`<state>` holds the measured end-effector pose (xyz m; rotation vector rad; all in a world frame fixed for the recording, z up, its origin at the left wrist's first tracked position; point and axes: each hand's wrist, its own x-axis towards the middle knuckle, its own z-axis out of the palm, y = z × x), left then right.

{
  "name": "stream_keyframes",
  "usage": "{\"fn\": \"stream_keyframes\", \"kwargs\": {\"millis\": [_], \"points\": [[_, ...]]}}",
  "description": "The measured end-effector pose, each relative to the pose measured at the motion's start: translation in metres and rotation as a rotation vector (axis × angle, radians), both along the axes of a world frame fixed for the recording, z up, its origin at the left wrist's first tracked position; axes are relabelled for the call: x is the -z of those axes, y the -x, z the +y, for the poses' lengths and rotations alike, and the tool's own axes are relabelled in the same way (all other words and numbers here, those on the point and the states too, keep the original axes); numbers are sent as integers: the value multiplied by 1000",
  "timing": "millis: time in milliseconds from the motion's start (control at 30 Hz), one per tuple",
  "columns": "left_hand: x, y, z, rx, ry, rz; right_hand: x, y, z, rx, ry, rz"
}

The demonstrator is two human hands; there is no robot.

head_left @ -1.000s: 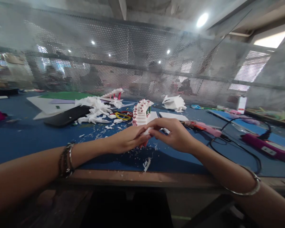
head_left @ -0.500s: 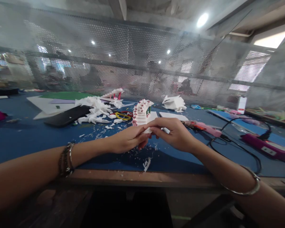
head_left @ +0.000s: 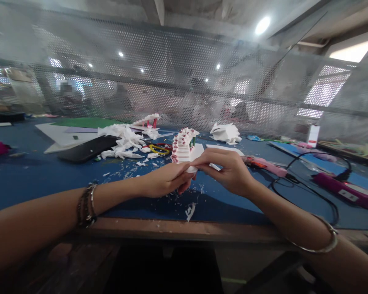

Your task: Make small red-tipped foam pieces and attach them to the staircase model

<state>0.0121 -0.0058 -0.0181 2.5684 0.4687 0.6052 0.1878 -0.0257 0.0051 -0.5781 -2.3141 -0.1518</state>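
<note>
Close together over the front of the blue table, my two hands hold a small white piece (head_left: 191, 169), perhaps paper or tissue. My left hand (head_left: 164, 179) has its fingers closed around the piece's lower side. From the right, the thumb and fingertips of my right hand (head_left: 228, 167) pinch its edge. Fingers hide most of the piece. Just beyond them stands a white model staircase (head_left: 181, 150) with dark red bits along its sides and a green post, on a white base. White scraps (head_left: 190, 211) lie below my hands.
A pink glue gun (head_left: 268, 166) and a purple power strip (head_left: 346, 190) with black cable lie right. Left are torn white tissue (head_left: 122, 141), a black flat object (head_left: 88, 150) and yellow loop handles (head_left: 160, 150). Behind stand another model staircase (head_left: 149, 121) and folded white sheets (head_left: 225, 133).
My right hand has shifted slightly, its fingertips now pinching the white piece's edge rather than lying over it. My left hand stays almost in place.
</note>
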Motion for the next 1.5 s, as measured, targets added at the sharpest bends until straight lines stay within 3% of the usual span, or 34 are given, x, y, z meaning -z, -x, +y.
{"fn": "stream_keyframes", "kwargs": {"millis": [300, 533, 767, 967, 1067, 1267, 1500], "points": [[3, 2, 1, 5, 1, 20, -3, 0, -4, 135, 82, -33], [2, 1, 1, -9, -19, 16, 0, -3, -1, 97, 40, 1], [6, 1, 4, 11, -61, 66, 5, 6, -2, 32, 218, -51], [6, 1, 6, -23, -67, 41, 8, 9, -1, 93, 288, -9], [5, 0, 6, -71, -86, 7, 6, 8, -1, 67, 328, 27], [4, 0, 5, -47, -73, -32, 6, 5, 0, 24, 437, 14], [4, 2, 7, -62, -94, 59, 8, 4, 3, -54, 576, 28]]}}
